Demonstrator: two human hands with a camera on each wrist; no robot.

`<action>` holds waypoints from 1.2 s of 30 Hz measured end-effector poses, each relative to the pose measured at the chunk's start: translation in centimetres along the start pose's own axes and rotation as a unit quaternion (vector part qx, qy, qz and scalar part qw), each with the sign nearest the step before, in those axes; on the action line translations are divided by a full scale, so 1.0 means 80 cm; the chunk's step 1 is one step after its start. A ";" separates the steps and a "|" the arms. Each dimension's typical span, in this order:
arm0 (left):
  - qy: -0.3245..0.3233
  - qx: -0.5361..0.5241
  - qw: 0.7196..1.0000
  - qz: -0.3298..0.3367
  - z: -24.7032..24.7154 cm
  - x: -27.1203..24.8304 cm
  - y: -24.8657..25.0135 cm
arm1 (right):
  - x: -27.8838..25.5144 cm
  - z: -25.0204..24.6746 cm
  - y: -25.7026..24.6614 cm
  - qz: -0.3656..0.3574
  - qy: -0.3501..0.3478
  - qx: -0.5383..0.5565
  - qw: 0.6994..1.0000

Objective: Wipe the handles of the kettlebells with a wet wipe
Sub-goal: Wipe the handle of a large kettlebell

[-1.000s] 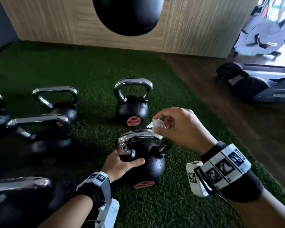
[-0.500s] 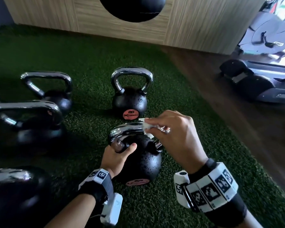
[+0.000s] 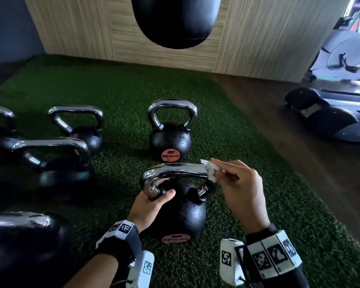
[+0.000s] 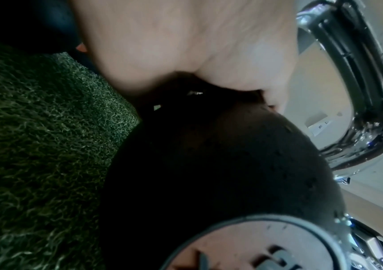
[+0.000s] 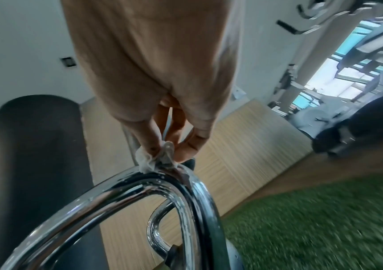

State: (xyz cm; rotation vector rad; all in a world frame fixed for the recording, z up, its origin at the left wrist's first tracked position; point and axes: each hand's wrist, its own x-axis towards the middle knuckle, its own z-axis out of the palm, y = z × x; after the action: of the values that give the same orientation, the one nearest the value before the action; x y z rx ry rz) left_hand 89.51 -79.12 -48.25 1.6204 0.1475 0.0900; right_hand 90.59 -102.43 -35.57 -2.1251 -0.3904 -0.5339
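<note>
From the head view, the near kettlebell (image 3: 181, 215) stands on the green turf (image 3: 258, 235), its black ball beaded with droplets. The left hand (image 3: 148, 208) is wrapped round the left leg of its chrome handle (image 3: 175, 173), thumb across the front. The right hand (image 3: 241, 194) pinches a crumpled white wet wipe (image 3: 211, 170) between thumb and fingertips and presses it to the right corner of that handle. Just behind the near kettlebell stands a second kettlebell (image 3: 170, 140) with an orange label; to the left of the near kettlebell sit more kettlebells (image 3: 64, 163). A black punching bag (image 3: 175, 21) hangs beyond it, before a wooden wall (image 3: 258, 38).

In the left wrist view, the left hand (image 4: 186, 45) lies against the top of the near kettlebell (image 4: 209, 173), the handle (image 4: 352, 82) curving off to its right and turf (image 4: 35, 137) to its left. How the fingers close is hidden here.

In the right wrist view, the right hand (image 5: 153, 82) has thumb and fingertips clamped together on the wet wipe (image 5: 153, 159), which touches the top of the wet chrome handle (image 5: 162, 182). The punching bag (image 5: 35, 164) stands left of the handle, blurred turf (image 5: 313, 228) to its right.
</note>
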 end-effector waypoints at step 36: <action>-0.094 0.015 0.995 0.037 -0.022 -0.066 0.248 | -0.014 -0.031 -0.049 0.011 -0.035 0.287 0.957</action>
State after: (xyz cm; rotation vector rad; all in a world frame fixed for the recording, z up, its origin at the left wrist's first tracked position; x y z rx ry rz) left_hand 84.86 -79.17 -28.18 1.6554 -0.0573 -0.0080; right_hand 87.27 -102.36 -32.12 -1.5862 -0.4921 -0.2842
